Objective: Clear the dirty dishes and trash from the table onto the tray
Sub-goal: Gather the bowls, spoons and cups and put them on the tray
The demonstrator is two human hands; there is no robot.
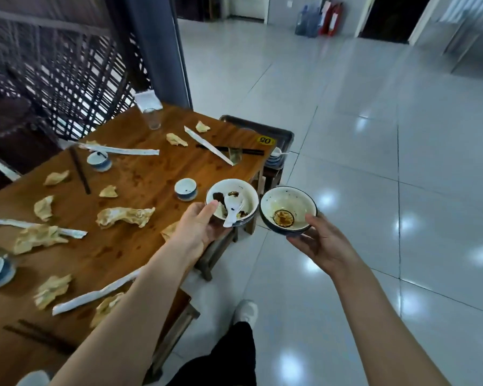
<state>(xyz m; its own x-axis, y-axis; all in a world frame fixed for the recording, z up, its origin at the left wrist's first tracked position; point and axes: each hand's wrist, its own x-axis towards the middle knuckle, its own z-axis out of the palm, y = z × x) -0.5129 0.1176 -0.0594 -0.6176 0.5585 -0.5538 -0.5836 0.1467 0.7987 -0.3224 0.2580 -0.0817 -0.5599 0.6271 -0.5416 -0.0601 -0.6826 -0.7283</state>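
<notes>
My left hand grips a dirty white bowl with a white spoon and dark scraps inside, held at the table's right edge. My right hand holds a second dirty bowl with a blue rim and a brown residue ring, out over the floor. The dark tray sits beyond the table's far corner with stacked dishes in it. On the wooden table lie several crumpled napkins, paper chopstick sleeves, small blue-and-white cups, two glasses and dark chopsticks.
A dark lattice screen runs along the table's far left side. Wooden stools stand under the table's right edge. Glossy tiled floor spreads to the right. My leg and white shoe are below.
</notes>
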